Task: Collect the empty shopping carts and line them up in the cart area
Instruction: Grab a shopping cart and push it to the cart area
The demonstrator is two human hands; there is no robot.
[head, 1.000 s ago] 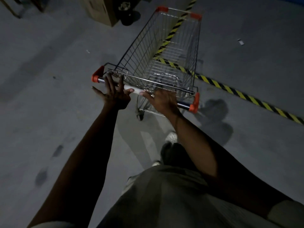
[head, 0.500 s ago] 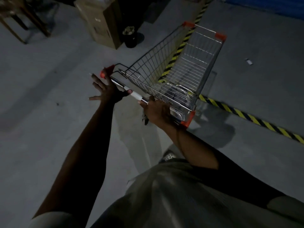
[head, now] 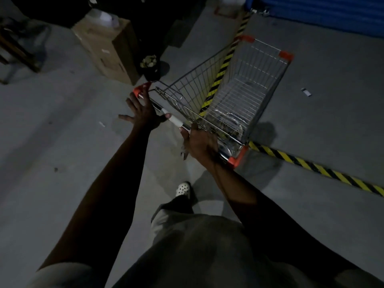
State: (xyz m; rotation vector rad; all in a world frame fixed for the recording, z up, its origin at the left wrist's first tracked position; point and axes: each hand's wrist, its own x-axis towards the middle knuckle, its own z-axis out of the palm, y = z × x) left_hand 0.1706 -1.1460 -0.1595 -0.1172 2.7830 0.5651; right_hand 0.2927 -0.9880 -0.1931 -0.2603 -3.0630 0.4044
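The 2 hands cover parts of the cart handle; the white floor scrap is too small to identify.

left hand splayed, right hand gripping

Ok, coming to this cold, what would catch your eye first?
The empty wire shopping cart at centre right, standing over the yellow-and-black floor tape. The right grip holds its handle; the left grip rests on it with fingers spread.
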